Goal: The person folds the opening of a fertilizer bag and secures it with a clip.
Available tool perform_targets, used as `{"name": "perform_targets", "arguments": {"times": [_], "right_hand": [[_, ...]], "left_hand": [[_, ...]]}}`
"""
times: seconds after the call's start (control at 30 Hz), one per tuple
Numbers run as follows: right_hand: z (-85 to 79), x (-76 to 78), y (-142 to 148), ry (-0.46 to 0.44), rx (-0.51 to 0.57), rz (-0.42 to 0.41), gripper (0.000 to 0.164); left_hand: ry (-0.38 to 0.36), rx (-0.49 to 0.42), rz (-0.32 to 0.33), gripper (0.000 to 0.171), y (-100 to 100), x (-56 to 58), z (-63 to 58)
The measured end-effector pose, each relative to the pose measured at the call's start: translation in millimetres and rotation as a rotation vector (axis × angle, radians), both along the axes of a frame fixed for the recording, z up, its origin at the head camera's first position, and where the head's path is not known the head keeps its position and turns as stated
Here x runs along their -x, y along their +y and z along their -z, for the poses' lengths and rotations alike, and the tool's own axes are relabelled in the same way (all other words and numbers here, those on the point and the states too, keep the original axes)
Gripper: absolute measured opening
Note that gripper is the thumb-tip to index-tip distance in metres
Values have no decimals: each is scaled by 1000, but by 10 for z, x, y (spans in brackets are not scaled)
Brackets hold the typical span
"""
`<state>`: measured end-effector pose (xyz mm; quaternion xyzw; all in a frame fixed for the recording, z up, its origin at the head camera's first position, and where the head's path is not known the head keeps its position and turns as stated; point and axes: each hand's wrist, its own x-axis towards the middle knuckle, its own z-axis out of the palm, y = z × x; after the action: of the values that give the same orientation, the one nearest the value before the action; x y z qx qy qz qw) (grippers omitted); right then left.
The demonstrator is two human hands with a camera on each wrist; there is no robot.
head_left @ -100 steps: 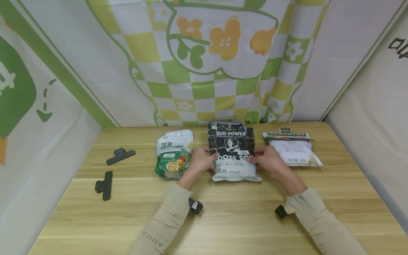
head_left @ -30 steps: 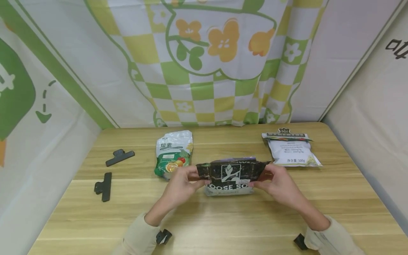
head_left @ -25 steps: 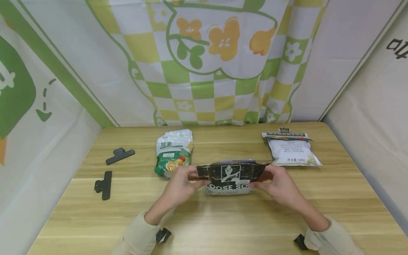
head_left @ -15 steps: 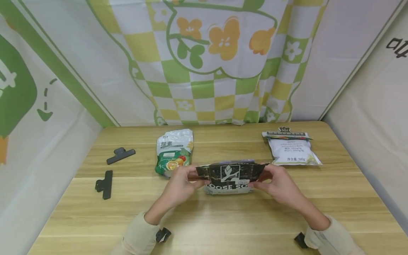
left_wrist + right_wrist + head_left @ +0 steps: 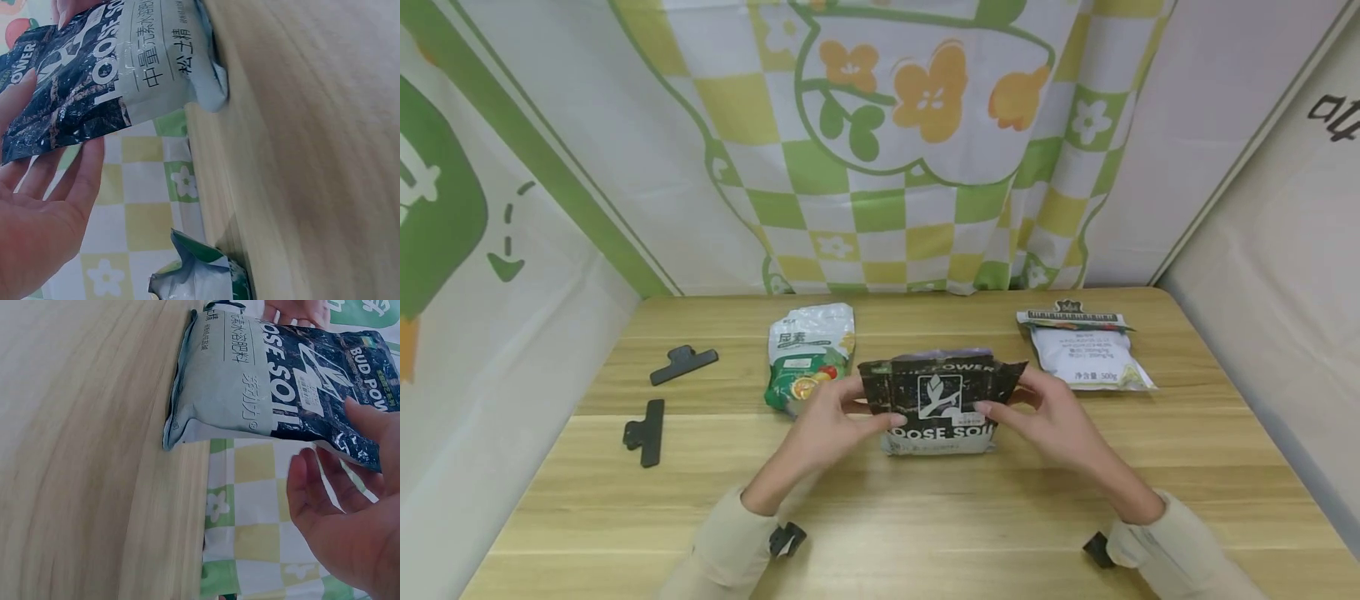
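A black and pale grey fertilizer bag [image 5: 940,400] marked "LOOSE SOIL" stands upright near the middle of the table, its lower edge at the wood in both wrist views. My left hand [image 5: 827,425] grips its left side, thumb on the front and fingers behind. On the opposite side my right hand [image 5: 1048,417] holds it the same way, its thumb near a small white sticker [image 5: 309,392]. The bag's upper part looks creased, with a purple edge [image 5: 951,354] showing behind it. A green and white bag [image 5: 808,358] lies just beyond my left hand.
Two black bag clips, one angled [image 5: 683,365] and one nearly upright [image 5: 645,433], lie at the left of the table [image 5: 925,533]. At the back right rests a white 500 g bag [image 5: 1086,358], its top under a piano-key strip clip [image 5: 1071,315]. A checked curtain [image 5: 880,200] hangs behind.
The fertilizer bag, flat at the back at first, has come nearer and been stood up. Since half a second ago its top has risen slightly and both thumbs have shifted on its front.
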<state>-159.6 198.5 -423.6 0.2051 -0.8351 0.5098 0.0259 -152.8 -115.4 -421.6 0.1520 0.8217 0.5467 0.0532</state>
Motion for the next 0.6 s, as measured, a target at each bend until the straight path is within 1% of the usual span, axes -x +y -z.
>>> {"name": "perform_targets", "arguments": {"times": [0.07,0.2,0.3,0.4,0.5,0.57,0.6], "right_hand": [[-9,32,-18,-4,62,8,21],[-23,96,-49,54,183,-5,20],[-26,133,-59,83,238,-37,14],[-13,161,-55,109,299,-81,19],[-12,193,-50,161,348,-121,28],[-23,215,-46,192,350,-135,29],[-31,225,-46,204,336,-138,28]], "left_hand": [[36,-2,-6,35,13,39,-26],[122,-50,-7,26,39,111,-62],[156,-84,1,23,46,147,-74],[168,-85,9,23,48,167,-78],[185,-76,12,23,53,179,-88],[211,-68,20,22,60,189,-100],[222,-65,24,21,64,196,-101]]}}
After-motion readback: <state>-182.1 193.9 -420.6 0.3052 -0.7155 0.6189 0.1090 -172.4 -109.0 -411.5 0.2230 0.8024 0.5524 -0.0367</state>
